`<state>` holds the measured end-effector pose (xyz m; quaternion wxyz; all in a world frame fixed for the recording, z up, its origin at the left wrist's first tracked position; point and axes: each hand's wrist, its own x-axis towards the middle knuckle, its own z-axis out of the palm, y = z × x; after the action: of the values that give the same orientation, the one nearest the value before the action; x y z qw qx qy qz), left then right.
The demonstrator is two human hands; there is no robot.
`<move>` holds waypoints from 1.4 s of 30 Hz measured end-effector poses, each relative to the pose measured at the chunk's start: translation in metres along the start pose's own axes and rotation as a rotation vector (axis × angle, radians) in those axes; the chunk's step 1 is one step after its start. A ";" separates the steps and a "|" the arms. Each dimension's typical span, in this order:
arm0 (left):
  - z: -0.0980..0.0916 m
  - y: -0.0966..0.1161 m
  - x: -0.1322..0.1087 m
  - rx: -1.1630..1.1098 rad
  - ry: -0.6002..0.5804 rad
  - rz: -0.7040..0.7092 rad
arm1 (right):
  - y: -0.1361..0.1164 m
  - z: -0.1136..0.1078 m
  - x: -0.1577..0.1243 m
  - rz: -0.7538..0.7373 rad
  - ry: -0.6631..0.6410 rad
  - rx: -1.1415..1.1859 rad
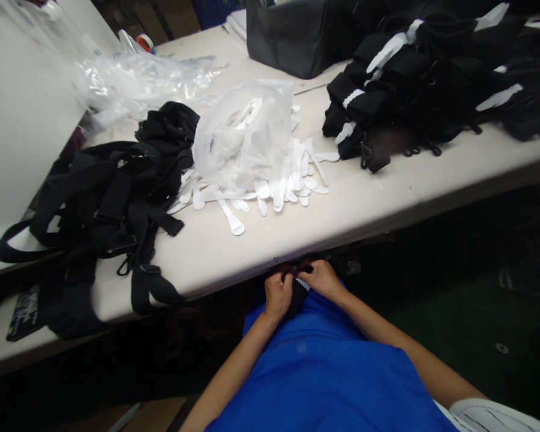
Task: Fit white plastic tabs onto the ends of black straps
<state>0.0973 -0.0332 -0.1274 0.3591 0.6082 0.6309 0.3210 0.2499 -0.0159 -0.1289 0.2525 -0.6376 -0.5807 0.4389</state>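
Just below the table's front edge, over my lap, my left hand (279, 295) is closed on a folded black strap (297, 297). My right hand (323, 279) pinches at the other side of it, where a white serrated strip (303, 284) lies across the strap. The fingertips are partly in shadow, so I cannot tell exactly which hand grips the strip's ends. More loose white strips (279, 186) are heaped on the table, partly under and around a clear plastic bag (238, 138). To their left lies a tangle of black straps (117, 192) with buckles.
Bundled black straps (400, 90) with white strips around them pile up at the right of the table (378, 195). A black bag (288, 36) stands at the back. Crumpled clear plastic (135, 81) and a tape roll (144, 42) lie at the far left.
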 end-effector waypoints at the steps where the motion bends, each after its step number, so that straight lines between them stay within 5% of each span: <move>1: 0.001 -0.002 -0.001 0.038 0.017 0.024 | -0.001 0.000 0.000 0.008 0.002 -0.017; 20: 0.009 -0.019 -0.004 0.248 0.170 0.321 | 0.001 0.008 -0.009 -0.059 0.026 -0.107; 28: 0.012 -0.028 -0.009 0.287 0.111 0.477 | -0.008 0.015 -0.015 -0.013 0.049 -0.258; 37: 0.014 -0.028 -0.007 0.235 0.180 0.285 | 0.005 0.010 -0.016 -0.157 -0.017 -0.202; 42: 0.013 -0.026 -0.011 0.183 0.153 0.228 | -0.001 0.017 -0.016 -0.095 0.049 -0.325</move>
<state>0.0943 -0.0455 -0.1552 0.2141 0.6800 0.6098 0.3462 0.2363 -0.0339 -0.1325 0.1806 -0.6525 -0.6669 0.3113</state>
